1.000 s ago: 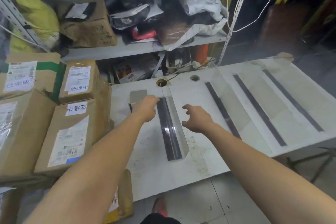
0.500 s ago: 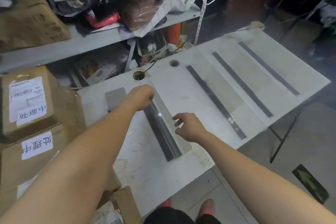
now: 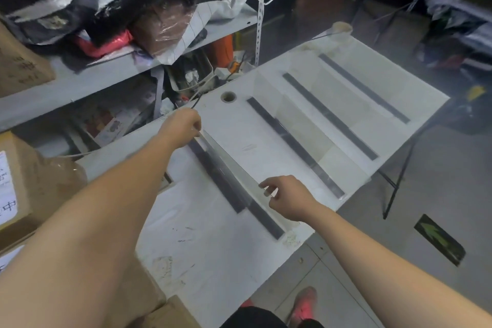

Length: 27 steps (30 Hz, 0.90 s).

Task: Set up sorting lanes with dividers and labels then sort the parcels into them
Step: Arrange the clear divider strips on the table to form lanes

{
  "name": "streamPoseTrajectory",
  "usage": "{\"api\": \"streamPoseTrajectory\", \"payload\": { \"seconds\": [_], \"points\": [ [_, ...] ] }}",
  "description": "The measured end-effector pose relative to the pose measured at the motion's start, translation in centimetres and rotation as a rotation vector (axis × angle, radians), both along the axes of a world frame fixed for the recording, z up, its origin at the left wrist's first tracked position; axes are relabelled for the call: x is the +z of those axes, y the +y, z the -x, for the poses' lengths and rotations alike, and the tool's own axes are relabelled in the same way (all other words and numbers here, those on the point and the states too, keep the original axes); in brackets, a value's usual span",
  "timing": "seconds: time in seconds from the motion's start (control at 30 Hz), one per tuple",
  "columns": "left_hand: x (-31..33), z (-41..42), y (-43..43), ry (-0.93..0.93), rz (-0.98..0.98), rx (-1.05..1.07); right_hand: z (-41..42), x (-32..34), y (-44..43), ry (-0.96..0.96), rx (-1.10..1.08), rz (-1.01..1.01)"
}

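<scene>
Lane set-up, not yet sorting. Standing a clear divider [image 3: 234,178] on its dark base strip at the left part of the table [image 3: 213,253], roughly in line with three dividers [image 3: 295,146] already placed well apart to the right. Gripping its far end with the left hand [image 3: 183,126], fingers curled round the top edge; pinching the near top edge with the right hand [image 3: 290,198], thumb against fingertips [image 3: 266,188]. Next, by the look of it: squaring it to its neighbours, seating the base flat, letting go without tipping the thin panel. After that, labels, none seen on the table. Further out: boxes [image 3: 34,184] at the left, apart from both hands, and a crowded shelf [image 3: 80,80] behind the table
</scene>
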State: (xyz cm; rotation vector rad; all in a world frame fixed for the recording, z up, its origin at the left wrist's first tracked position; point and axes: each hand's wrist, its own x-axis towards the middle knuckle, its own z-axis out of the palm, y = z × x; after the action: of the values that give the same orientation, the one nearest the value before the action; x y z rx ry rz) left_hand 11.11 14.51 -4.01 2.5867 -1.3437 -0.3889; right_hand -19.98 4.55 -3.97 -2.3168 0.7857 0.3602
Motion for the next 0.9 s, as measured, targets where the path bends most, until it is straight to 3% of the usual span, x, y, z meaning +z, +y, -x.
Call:
{"api": "streamPoseTrajectory", "payload": {
  "seconds": [0.9],
  "points": [
    [-2.1, 0.4, -5.5, 0.021, 0.055, -0.042, 3.7, -0.7, 0.8, 0.02, -0.075, 0.107]
  ]
}}
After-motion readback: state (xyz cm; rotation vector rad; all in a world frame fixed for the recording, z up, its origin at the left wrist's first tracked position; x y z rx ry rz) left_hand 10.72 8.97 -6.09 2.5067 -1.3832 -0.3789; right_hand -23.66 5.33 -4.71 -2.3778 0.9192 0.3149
